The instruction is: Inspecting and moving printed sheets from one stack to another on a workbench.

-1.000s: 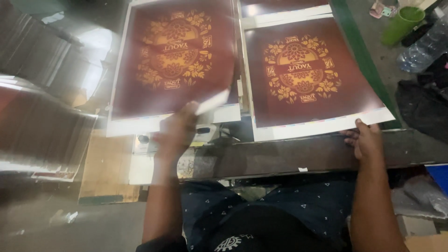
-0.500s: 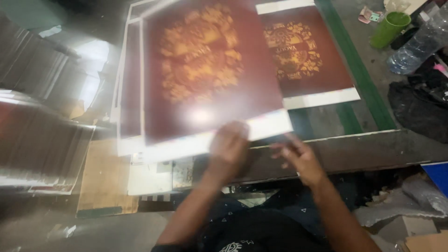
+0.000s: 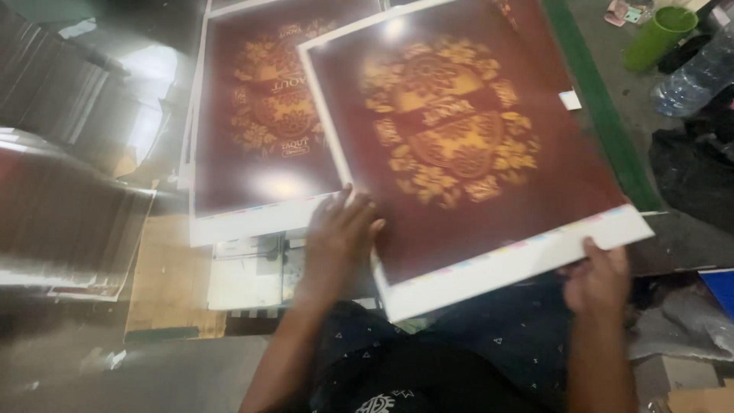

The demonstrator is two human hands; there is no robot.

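A large glossy printed sheet [image 3: 466,145], dark maroon with a gold floral emblem and a white border, is held tilted above the table. My left hand [image 3: 336,237] lies on its near left edge, fingers spread over the print. My right hand [image 3: 598,275] grips its near right corner from beneath. A stack of the same printed sheets [image 3: 260,122] lies flat to the left, partly under the held sheet.
A green strip [image 3: 604,115] runs along the table's right side. A green cup [image 3: 657,34] and a clear plastic bottle [image 3: 699,76] stand at the far right by a dark bag [image 3: 688,176]. Shiny stacked sheets [image 3: 61,222] lie at the left.
The top sheet has been lifted off the left stack and carried rightward. My right hand has shifted from the sheet's middle edge to its right corner; the view has moved closer.
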